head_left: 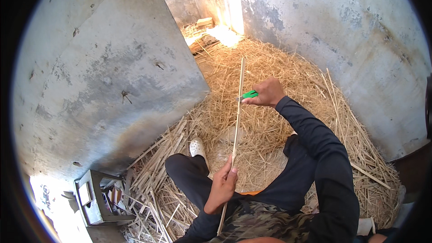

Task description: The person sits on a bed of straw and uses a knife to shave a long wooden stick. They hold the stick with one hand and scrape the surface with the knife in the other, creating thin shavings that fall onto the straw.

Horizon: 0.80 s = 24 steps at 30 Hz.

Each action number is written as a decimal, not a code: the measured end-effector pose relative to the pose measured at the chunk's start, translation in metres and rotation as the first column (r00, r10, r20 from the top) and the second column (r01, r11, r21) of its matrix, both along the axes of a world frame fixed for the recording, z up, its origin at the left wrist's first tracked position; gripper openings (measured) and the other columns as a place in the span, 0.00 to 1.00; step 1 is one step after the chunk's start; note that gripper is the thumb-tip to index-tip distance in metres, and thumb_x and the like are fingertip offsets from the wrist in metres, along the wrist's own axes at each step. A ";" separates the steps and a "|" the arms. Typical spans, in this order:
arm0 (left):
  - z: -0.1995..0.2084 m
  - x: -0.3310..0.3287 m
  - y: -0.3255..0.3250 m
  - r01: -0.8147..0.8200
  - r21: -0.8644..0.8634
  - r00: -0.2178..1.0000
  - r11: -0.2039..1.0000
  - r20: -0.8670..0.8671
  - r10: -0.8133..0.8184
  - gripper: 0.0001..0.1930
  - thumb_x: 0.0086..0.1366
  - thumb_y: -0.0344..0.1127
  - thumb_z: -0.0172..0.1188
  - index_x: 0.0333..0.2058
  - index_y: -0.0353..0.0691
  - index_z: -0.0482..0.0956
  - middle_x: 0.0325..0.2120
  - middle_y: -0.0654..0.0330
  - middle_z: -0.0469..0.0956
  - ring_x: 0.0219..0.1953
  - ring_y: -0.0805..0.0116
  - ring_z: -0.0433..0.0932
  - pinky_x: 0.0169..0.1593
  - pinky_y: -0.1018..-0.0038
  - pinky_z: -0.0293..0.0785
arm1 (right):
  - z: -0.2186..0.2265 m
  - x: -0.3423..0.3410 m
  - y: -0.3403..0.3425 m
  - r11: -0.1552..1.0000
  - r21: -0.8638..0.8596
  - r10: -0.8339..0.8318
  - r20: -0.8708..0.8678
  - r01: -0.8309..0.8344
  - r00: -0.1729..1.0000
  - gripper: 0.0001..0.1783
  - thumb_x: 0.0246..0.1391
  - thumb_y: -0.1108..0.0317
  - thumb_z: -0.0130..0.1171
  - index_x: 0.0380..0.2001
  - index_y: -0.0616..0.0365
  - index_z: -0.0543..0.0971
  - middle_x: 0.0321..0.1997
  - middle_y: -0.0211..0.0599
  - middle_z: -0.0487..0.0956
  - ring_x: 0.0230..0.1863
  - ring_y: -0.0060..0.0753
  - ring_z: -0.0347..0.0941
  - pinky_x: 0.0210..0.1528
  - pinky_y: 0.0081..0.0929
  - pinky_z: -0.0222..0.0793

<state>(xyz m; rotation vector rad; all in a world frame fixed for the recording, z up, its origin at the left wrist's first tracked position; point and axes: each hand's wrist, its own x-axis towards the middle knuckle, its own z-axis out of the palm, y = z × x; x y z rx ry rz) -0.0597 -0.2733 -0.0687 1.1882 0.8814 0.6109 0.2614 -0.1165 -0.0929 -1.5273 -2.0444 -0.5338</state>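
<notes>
A long, thin, pale strip, like split bamboo (239,108), runs upright through the middle of the view. My left hand (223,184) is closed round its lower part, near my lap. Farther out, my right hand (267,93) grips a green utility knife (249,95). The knife's blade end meets the strip a little below its far tip. Whether the blade has cut into it is too small to tell.
Straw-like shavings (265,63) cover the floor ahead. Loose split strips (157,175) lie to the left, with more strips (360,171) at the right. A box-like stand (96,198) with items inside sits at the lower left. Weathered walls (117,63) rise on both sides.
</notes>
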 end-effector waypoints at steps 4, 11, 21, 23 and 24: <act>0.001 -0.002 -0.002 0.002 0.019 1.000 1.000 0.003 -0.002 0.27 0.73 0.32 0.47 0.68 0.38 0.54 0.20 0.75 0.57 0.21 0.86 0.54 0.24 0.84 0.52 | 0.001 0.001 0.006 0.999 0.036 0.032 0.033 -0.034 0.999 0.43 0.43 0.17 0.46 0.05 0.47 0.65 0.04 0.24 0.60 0.05 0.25 0.55 0.12 0.29 0.49; 0.006 -0.012 -0.010 0.054 0.071 0.991 0.996 -0.126 -0.044 0.26 0.73 0.32 0.47 0.68 0.39 0.55 0.21 0.74 0.59 0.21 0.85 0.55 0.25 0.85 0.53 | 0.005 0.029 0.032 0.969 -0.123 -0.223 -0.044 0.216 0.974 0.42 0.45 0.17 0.45 0.06 0.45 0.68 0.05 0.22 0.60 0.06 0.21 0.54 0.11 0.27 0.48; 0.000 -0.045 -0.062 0.144 -0.159 0.984 0.977 -0.079 -0.158 0.26 0.72 0.31 0.50 0.67 0.43 0.59 0.22 0.73 0.62 0.22 0.83 0.59 0.25 0.83 0.58 | -0.022 0.160 0.038 0.616 -0.430 -0.786 -0.282 0.660 0.550 0.45 0.55 0.23 0.35 0.11 0.53 0.74 0.10 0.33 0.67 0.13 0.33 0.66 0.18 0.40 0.61; -0.007 -0.042 -0.036 -0.020 -0.161 0.994 0.987 -0.113 0.001 0.25 0.73 0.33 0.49 0.67 0.43 0.59 0.20 0.73 0.62 0.19 0.84 0.58 0.22 0.84 0.57 | -0.028 0.158 0.022 0.680 -0.292 -0.733 -0.275 0.673 0.622 0.46 0.55 0.22 0.34 0.09 0.54 0.72 0.11 0.32 0.66 0.13 0.30 0.64 0.17 0.39 0.58; 0.003 -0.035 -0.021 -0.076 -0.247 0.991 0.966 -0.125 0.046 0.25 0.73 0.34 0.48 0.67 0.43 0.58 0.20 0.72 0.63 0.17 0.85 0.58 0.20 0.85 0.57 | -0.035 0.145 0.009 0.704 -0.342 -0.707 -0.254 0.622 0.660 0.45 0.54 0.22 0.34 0.08 0.52 0.70 0.10 0.28 0.63 0.12 0.27 0.60 0.16 0.35 0.53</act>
